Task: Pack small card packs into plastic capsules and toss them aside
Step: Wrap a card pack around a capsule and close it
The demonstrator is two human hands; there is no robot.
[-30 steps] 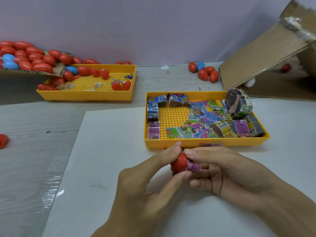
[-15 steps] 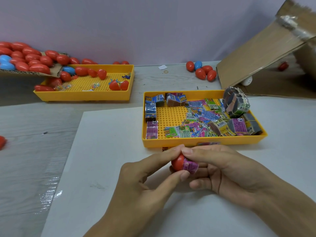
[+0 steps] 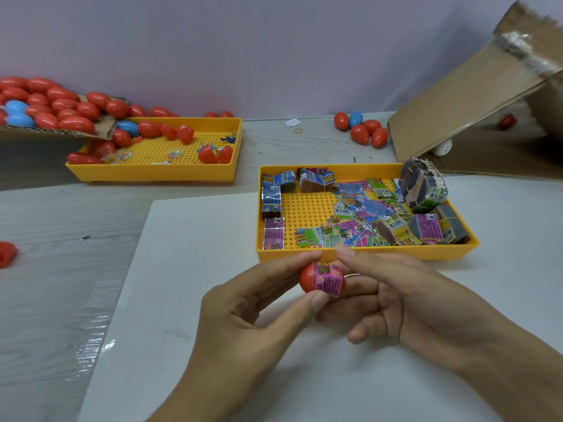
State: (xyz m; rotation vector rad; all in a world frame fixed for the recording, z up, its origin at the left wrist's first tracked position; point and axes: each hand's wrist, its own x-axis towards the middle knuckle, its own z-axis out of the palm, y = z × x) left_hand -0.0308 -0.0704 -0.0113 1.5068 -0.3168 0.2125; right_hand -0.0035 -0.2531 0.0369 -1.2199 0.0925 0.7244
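Watching the head cam feed here. My left hand (image 3: 243,318) pinches a red capsule half (image 3: 307,280) between thumb and forefinger, just in front of the near yellow tray (image 3: 365,254), over the white sheet (image 3: 182,269). A pink card pack (image 3: 329,280) sticks out of the open end of that half, so it's only partly in. My right hand (image 3: 405,303) sits right beside it with the index finger stretched over the pack and the other fingers loosely curled underneath; I can't tell whether it actually grips the pack or only touches it.

The near tray holds the card stock: a loose heap of flat packs (image 3: 362,220) across its middle and right, a few blue packs (image 3: 271,196) and one pink one (image 3: 274,233) along its left wall, and a banded bundle (image 3: 423,187) propped in the back right corner.

The far yellow tray (image 3: 152,173) holds a handful of red capsules (image 3: 149,127), one blue capsule (image 3: 128,126), a couple of open red halves (image 3: 210,153) and some tiny clear bags (contents too small to make out). A cardboard flap (image 3: 61,134) piled with more red and blue capsules hangs over its left end.

Five closed capsules (image 3: 362,129) lie on the table (image 3: 45,300) behind the near tray, next to a tilted cardboard box (image 3: 457,117).
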